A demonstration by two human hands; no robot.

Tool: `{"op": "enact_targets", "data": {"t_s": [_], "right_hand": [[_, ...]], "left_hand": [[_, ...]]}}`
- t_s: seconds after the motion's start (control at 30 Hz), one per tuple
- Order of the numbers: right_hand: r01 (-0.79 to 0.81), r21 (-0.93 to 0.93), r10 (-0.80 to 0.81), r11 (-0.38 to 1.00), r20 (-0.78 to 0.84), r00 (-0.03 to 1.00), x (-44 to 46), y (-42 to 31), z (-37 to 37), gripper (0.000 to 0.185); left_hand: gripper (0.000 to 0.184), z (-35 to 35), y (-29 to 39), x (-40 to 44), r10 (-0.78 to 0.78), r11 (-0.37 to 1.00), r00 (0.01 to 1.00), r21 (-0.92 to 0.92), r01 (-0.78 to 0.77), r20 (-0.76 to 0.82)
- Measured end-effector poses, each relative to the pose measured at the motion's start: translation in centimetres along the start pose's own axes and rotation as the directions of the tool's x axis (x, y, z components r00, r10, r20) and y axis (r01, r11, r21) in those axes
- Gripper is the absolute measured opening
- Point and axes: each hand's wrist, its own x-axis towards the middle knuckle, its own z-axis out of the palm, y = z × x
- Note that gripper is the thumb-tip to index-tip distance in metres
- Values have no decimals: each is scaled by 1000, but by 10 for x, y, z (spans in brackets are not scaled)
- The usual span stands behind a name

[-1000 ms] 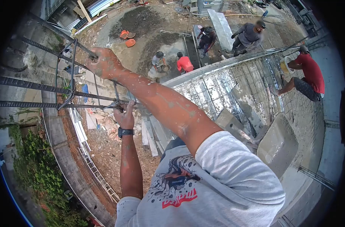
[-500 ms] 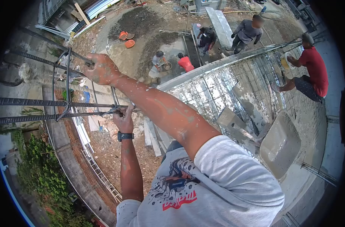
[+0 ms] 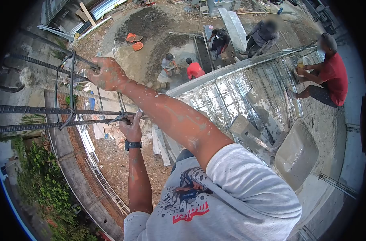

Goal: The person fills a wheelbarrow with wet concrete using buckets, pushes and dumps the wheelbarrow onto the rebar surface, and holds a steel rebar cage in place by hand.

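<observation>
My right hand [image 3: 106, 74], spotted with cement, is closed around an upper ribbed rebar [image 3: 38, 62] of a column cage. Below it my left hand [image 3: 131, 128], with a dark watch [image 3: 133, 145] on the wrist, curls its fingers over the end of a lower rebar [image 3: 34, 109], by a tied joint. A thin steel stirrup [image 3: 72, 86] loops around the bars left of both hands. My right forearm crosses above the left one. Each palm is hidden from this angle.
At right, a slab with a rebar grid [image 3: 219, 96] carries a cement-smeared wheelbarrow tray [image 3: 297, 154]. A red-shirted person [image 3: 333, 76] squats there with a bucket. Several co-workers are lower down, beyond the beam [image 3: 231, 66]. A ladder [image 3: 106, 186] lies far below at left.
Both my hands keep their grip in the same places. The red-shirted person at right brings the bucket and hands lower and closer; the grey-shirted co-worker bends forward.
</observation>
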Motion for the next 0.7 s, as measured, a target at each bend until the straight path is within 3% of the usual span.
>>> {"op": "enact_targets", "data": {"t_s": [0.3, 0.53, 0.7], "right_hand": [[-125, 14, 121, 992, 163, 979, 3, -5, -8, 47], [-74, 22, 72, 997, 73, 995, 0, -2, -4, 44], [-15, 53, 14, 998, 17, 1000, 3, 6, 4, 42]], "left_hand": [[29, 1, -8, 1, 11, 1000, 1000, -27, -11, -5], [31, -4, -8, 1, -14, 1000, 1000, 2, 14, 27], [29, 3, -2, -1, 7, 997, 1000, -74, -8, -7]]}}
